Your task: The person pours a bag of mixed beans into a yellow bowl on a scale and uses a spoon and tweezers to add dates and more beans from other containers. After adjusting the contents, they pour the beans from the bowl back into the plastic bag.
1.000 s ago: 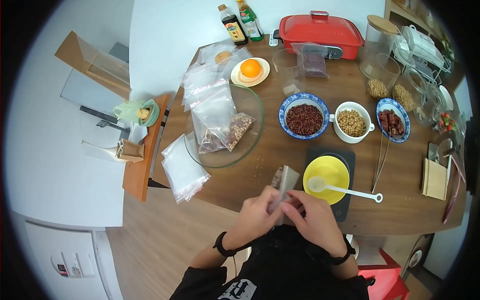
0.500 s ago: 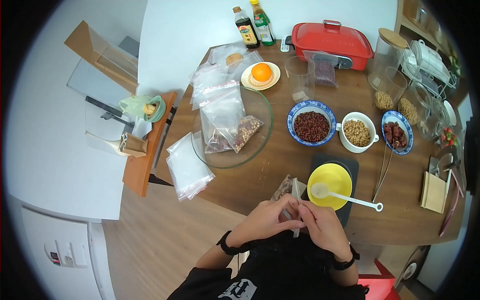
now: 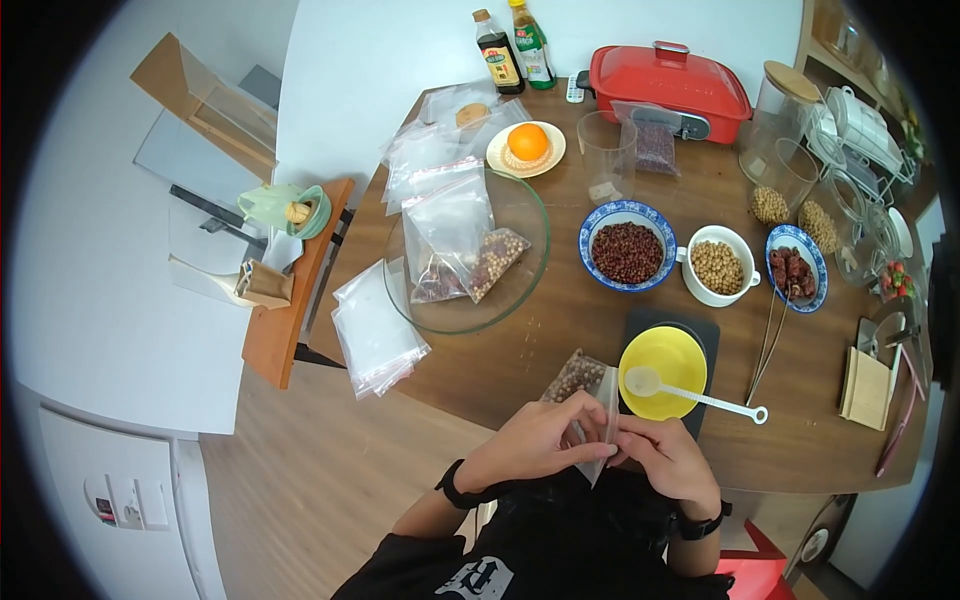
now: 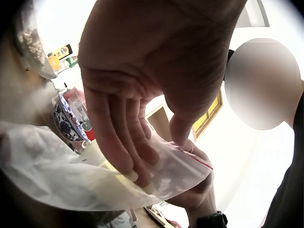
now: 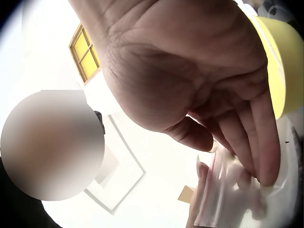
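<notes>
At the table's near edge both hands hold a clear zip bag (image 3: 578,374), its lower part filled with mixed beans. My left hand (image 3: 540,438) grips the bag from the left, fingers bent over its upper part. From the other side my right hand (image 3: 668,458) pinches the mouth edge between thumb and fingers. The red zip line (image 4: 195,159) runs between the hands in the left wrist view. Right beside the bag, a yellow bowl (image 3: 682,345) stands on a black scale (image 3: 708,350), with a white spoon (image 3: 715,402) lying across it.
A glass bowl (image 3: 548,245) to the left holds bags, one with mixed beans. Flat zip bags (image 3: 372,325) lie beside it. Behind the scale stand a bowl of red beans (image 3: 627,252), a white bowl of soybeans (image 3: 718,267) and a dish of dates (image 3: 792,273) with tongs (image 3: 768,345).
The bag has turned from nearly edge-on to showing its bean-filled face, lower end towards the table. Both hands have shifted slightly right along its mouth. The head view has also shifted.
</notes>
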`<action>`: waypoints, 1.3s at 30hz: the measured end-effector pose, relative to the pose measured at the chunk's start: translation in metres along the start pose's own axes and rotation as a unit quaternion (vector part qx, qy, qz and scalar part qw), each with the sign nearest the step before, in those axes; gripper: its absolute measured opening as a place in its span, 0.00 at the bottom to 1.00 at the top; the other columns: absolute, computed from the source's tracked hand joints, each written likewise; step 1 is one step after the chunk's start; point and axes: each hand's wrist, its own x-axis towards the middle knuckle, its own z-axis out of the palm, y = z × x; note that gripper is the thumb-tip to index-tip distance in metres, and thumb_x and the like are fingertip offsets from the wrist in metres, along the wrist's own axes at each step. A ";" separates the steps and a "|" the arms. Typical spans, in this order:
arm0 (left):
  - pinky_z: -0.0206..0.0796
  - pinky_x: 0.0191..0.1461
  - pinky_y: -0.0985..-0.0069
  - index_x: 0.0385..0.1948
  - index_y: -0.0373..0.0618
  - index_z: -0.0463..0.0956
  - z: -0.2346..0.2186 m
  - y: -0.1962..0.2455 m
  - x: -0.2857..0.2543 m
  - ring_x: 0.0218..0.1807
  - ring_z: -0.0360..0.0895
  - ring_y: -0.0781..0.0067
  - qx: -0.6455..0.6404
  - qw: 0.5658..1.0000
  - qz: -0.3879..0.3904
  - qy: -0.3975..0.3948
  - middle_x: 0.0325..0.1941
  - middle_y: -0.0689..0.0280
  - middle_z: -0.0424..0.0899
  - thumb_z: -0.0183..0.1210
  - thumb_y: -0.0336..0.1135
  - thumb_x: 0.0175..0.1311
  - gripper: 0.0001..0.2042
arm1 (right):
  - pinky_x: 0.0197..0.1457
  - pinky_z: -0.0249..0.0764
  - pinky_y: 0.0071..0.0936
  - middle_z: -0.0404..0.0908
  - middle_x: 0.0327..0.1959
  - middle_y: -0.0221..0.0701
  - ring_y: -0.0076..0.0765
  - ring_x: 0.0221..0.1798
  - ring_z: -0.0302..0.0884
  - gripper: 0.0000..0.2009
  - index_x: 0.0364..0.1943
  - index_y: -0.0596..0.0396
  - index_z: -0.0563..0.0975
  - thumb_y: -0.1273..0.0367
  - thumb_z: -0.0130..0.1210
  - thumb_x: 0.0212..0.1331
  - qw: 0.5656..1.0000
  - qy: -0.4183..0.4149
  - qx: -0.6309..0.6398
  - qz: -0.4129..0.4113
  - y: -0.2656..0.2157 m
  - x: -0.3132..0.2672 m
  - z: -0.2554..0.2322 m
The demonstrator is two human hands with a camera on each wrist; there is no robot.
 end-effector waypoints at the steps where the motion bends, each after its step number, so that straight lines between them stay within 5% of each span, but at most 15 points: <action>1: 0.79 0.37 0.76 0.47 0.46 0.70 0.000 0.002 0.000 0.33 0.88 0.70 0.004 1.000 0.002 -0.002 0.34 0.65 0.87 0.67 0.39 0.65 0.17 | 0.41 0.80 0.21 0.85 0.31 0.36 0.27 0.33 0.85 0.14 0.57 0.60 0.79 0.72 0.50 0.72 1.000 -0.003 0.000 -0.005 -0.001 0.000 0.000; 39: 0.79 0.37 0.71 0.47 0.42 0.69 0.000 0.000 -0.003 0.33 0.88 0.61 0.071 0.996 0.042 -0.018 0.34 0.58 0.87 0.59 0.38 0.71 0.12 | 0.38 0.80 0.25 0.86 0.30 0.38 0.33 0.31 0.87 0.15 0.55 0.58 0.80 0.66 0.49 0.73 0.996 0.008 -0.093 -0.013 -0.004 -0.002 0.004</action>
